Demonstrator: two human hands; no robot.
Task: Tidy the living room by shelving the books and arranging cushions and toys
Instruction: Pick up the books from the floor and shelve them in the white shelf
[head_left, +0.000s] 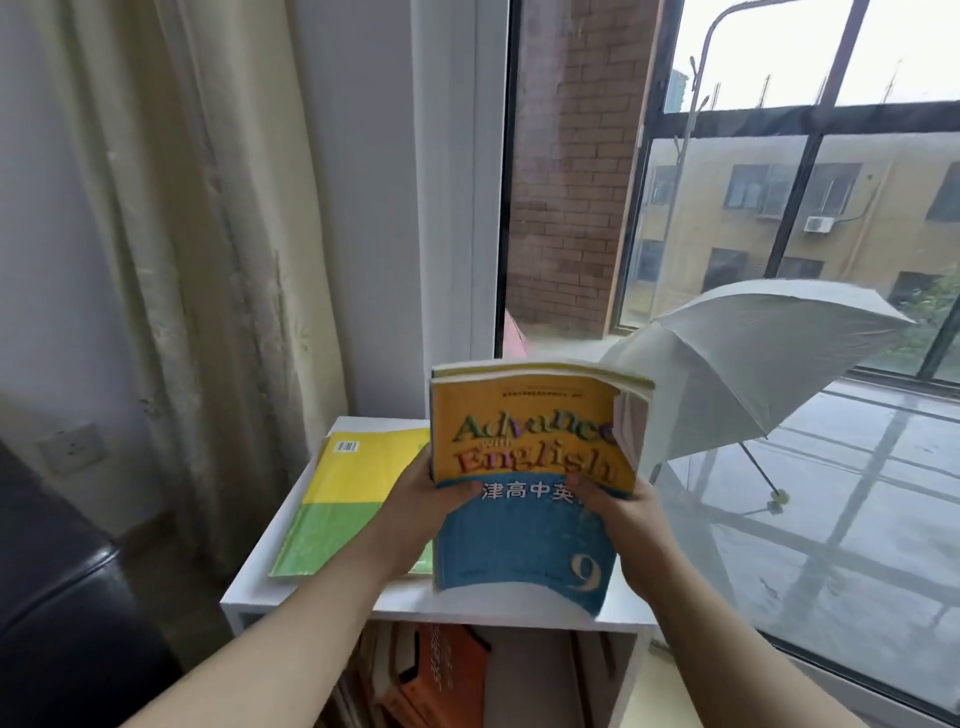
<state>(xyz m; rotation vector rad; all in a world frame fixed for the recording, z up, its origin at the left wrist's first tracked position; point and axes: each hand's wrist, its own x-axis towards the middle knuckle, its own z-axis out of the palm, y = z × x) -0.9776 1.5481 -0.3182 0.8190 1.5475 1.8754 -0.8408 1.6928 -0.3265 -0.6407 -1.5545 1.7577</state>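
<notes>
In the head view, two hands grasp one yellow-and-blue textbook (524, 545) above the white shelf (410, 605): the left hand (415, 499) at its left edge, the right hand (628, 525) at its right edge. One yellow-green book (343, 499) lies flat on the shelf top. Below it, one orange book (447, 670) stands in the compartment.

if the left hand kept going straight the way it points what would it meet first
The left hand already grips the English book, which fills that line. Carried onward, they would probably reach the white window frame behind the shelf; depth is unclear.
</notes>
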